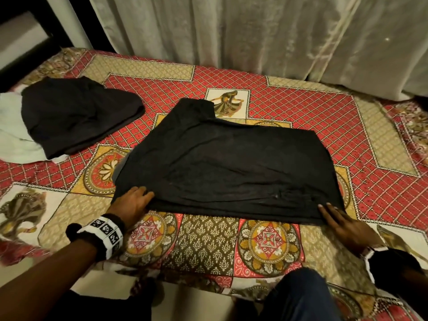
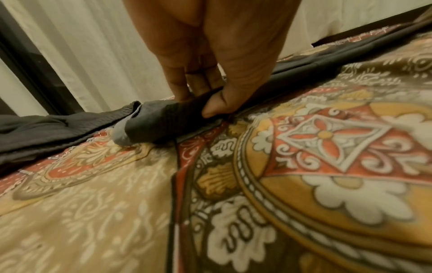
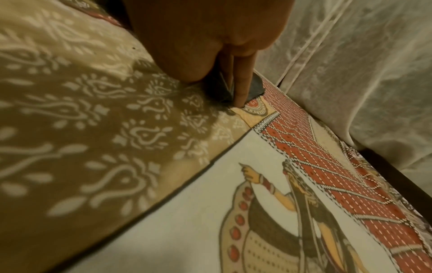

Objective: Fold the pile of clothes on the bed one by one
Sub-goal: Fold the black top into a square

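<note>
A black garment lies spread flat in the middle of the bed, one layer folded over another. My left hand is at its near left corner. In the left wrist view the thumb and fingers pinch the garment's doubled edge. My right hand is at the near right corner. There the straight fingers and the thumb close on the dark corner, fingertips down on the bedsheet. More dark clothes are piled at the far left on a pale garment.
The patterned bedsheet covers the whole bed. Pale curtains hang along its far side, with a dark frame at the back left. My knee in dark trousers is at the near edge.
</note>
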